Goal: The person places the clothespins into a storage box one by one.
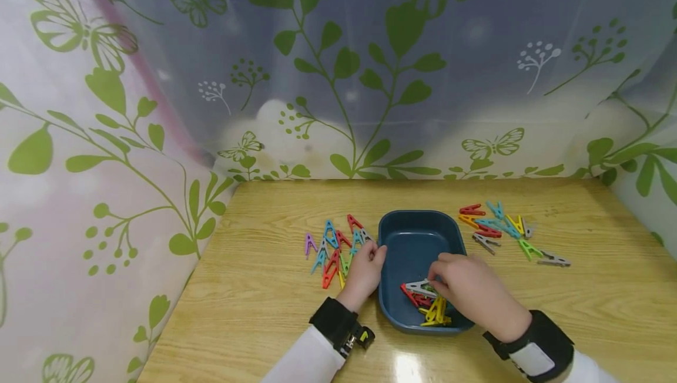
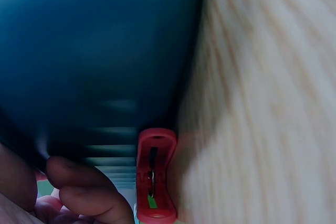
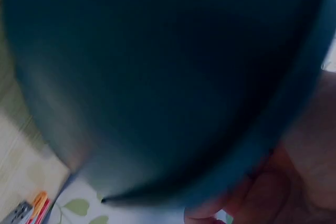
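now the right hand (image 1: 471, 292) pinches a grey peg (image 1: 420, 287) inside the blue tray (image 1: 394, 236); left hand (image 1: 365, 268) curls, its hold unclear.

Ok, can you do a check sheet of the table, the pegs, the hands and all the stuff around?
Surface: wooden table, glossy, a light glare near the front edge.
Job's things: blue tray holding a few pegs, red, grey and yellow.
Clutter: left peg pile beside the tray; right peg pile spread on the other side.
Hands: left hand on the left pile at the tray's rim; right hand inside the tray, fingers on a grey peg.
Cables: nothing seen.
Surroundings: leaf-and-butterfly curtain on three sides.
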`<action>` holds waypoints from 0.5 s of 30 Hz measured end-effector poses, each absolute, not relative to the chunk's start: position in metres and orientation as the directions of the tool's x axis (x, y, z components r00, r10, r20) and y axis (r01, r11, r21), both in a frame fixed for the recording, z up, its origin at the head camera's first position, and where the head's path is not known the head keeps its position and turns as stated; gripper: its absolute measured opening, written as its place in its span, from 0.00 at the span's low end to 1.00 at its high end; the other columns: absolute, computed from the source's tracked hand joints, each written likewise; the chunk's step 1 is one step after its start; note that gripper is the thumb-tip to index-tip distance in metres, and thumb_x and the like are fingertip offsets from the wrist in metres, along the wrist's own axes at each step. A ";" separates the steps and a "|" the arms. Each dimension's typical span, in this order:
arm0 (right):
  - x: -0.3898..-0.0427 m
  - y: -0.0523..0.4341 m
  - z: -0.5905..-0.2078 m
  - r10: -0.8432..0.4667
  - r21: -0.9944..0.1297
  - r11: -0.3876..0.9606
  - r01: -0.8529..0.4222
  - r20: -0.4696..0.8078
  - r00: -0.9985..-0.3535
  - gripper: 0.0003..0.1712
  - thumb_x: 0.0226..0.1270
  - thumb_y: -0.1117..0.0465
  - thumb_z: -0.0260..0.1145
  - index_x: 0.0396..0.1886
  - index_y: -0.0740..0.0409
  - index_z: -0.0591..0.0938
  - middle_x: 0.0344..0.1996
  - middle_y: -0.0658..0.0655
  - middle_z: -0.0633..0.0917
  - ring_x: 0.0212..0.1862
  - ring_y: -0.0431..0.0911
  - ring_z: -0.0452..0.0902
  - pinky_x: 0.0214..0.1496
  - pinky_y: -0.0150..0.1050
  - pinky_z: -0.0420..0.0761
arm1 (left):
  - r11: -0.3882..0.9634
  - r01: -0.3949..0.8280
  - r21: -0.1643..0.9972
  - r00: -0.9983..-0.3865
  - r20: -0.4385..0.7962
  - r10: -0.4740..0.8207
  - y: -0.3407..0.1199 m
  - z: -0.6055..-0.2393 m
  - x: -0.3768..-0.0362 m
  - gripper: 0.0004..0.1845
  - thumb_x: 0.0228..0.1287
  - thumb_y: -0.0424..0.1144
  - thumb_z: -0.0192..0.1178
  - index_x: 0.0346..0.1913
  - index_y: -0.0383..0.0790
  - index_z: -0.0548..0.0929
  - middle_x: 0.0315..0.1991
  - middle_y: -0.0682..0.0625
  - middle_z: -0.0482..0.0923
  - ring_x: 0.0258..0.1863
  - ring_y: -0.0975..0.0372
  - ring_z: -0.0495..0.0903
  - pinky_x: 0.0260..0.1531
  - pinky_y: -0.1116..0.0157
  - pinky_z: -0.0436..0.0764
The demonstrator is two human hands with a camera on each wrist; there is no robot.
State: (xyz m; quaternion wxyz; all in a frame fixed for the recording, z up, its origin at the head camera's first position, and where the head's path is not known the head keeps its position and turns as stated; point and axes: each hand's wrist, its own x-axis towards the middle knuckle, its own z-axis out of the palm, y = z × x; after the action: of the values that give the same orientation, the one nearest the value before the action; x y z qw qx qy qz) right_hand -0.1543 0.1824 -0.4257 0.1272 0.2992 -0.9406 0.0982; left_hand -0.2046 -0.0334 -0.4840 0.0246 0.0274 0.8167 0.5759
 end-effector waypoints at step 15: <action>-0.146 0.161 -0.439 -0.604 -0.082 0.772 -0.630 0.211 -0.768 0.10 0.55 0.59 0.81 0.24 0.44 0.85 0.22 0.40 0.78 0.24 0.35 0.75 0.29 0.37 0.68 | 0.346 0.024 0.938 -0.997 -0.004 0.081 -0.034 -0.483 -0.205 0.18 0.82 0.41 0.52 0.29 0.43 0.65 0.22 0.53 0.57 0.20 0.62 0.61 0.24 0.68 0.60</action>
State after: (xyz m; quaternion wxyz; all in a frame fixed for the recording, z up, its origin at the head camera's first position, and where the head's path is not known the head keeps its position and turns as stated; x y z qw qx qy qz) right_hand -0.1465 0.1610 -0.4387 0.0867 0.3292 -0.9374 0.0741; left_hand -0.2048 -0.0344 -0.4830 0.0249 0.0323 0.8200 0.5709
